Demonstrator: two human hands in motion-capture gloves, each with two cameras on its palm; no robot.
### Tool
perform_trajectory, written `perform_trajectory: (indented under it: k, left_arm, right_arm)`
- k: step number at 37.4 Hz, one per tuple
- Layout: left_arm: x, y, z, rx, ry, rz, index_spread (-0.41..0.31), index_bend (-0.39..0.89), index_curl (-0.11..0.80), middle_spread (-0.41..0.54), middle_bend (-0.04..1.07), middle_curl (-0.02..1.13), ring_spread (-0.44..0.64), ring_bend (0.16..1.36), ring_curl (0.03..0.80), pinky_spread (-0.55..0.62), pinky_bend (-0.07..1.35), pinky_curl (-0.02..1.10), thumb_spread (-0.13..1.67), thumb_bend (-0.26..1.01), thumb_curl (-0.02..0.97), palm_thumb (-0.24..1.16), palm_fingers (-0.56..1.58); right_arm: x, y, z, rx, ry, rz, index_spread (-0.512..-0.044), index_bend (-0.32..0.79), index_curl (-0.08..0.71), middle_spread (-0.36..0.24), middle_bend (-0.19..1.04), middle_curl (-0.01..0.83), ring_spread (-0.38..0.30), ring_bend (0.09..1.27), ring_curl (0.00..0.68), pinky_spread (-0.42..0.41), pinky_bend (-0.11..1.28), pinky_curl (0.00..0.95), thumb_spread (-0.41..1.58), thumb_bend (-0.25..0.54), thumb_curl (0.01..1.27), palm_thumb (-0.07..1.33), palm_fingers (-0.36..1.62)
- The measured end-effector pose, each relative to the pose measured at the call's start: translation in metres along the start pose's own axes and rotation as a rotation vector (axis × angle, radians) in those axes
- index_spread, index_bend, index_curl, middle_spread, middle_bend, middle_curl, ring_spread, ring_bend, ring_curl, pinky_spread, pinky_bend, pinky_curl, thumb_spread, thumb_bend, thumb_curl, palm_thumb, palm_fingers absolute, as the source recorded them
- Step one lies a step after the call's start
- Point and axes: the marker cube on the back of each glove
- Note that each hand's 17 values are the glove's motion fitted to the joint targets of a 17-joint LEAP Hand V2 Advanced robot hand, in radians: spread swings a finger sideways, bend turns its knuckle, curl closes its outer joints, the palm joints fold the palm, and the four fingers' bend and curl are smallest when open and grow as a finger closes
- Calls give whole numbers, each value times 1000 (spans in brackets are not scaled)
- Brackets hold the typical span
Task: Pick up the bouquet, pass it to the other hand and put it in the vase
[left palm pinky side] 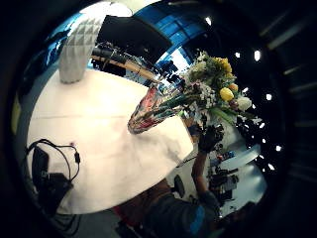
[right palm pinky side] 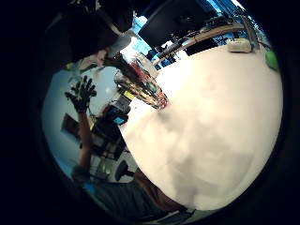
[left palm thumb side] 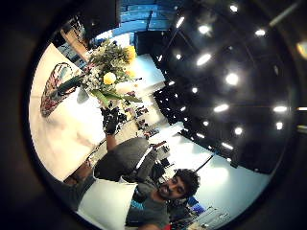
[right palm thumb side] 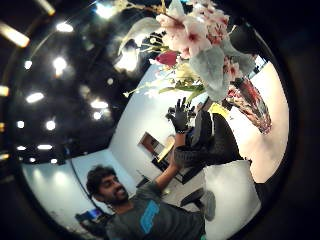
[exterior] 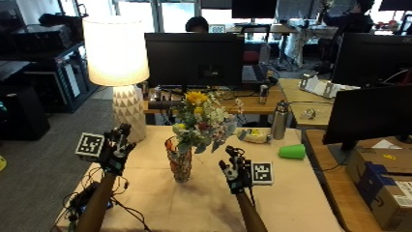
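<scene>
Cataloguing one bouquet [exterior: 201, 117] of yellow and white blooms, which is standing stems-down in the patterned vase [exterior: 180, 165] on the table [exterior: 289, 193]; both gloved hands are hovering clear of it. We are reading the left hand [exterior: 116, 147] as raised with fingers spread, gripping nothing, well apart from the vase; the right hand [exterior: 235, 173] is lifted just beside the flowers, fingers straight and released. We are judging the bouquet light but top-heavy, its petals and leaves soft and easily crushed, so any hold is best taken on the bundled stems (never the heads). The vase looks like glass, so we are treating it as fragile and liable to tip. The outside view is giving us lamp [exterior: 118, 67], green cup [exterior: 292, 151] and both hands at once; the right thumb side palm view alone is showing pink blossoms close up, and the left little finger side view the stems inside the vase
</scene>
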Motion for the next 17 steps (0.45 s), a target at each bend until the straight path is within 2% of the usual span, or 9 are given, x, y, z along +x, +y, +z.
perform_trajectory:
  k: [4,8,12,17]
  left_arm:
    - [1,2,1,-6,-13,-27,-57,132,217,133,290,312,364,673,253,562,317,278,782,-37,317,181,57]
    - [0,1,2,-8,-10,-21,-58,131,221,133,289,316,364,673,255,562,315,283,783,-37,319,180,57]
    - [3,2,2,-8,0,-4,-58,131,224,133,287,320,364,673,256,562,314,286,783,-37,322,180,56]
    - [-1,1,-1,12,-33,-14,-59,132,231,133,284,323,364,671,257,562,310,290,782,-36,326,184,57]
  right_arm:
    - [4,1,0,6,4,27,-308,152,348,-92,180,374,1,246,339,337,252,332,1079,24,449,781,709]
    - [15,-5,-9,8,185,-96,-308,151,350,-93,182,376,1,244,345,337,253,337,1081,7,457,790,705]
    - [9,-4,-6,5,120,-70,-309,155,352,-92,177,377,4,244,350,337,257,342,1083,-8,464,798,699]
    - [25,-8,-11,4,258,-164,-308,155,355,-89,176,376,5,244,356,337,257,347,1085,-15,471,802,693]
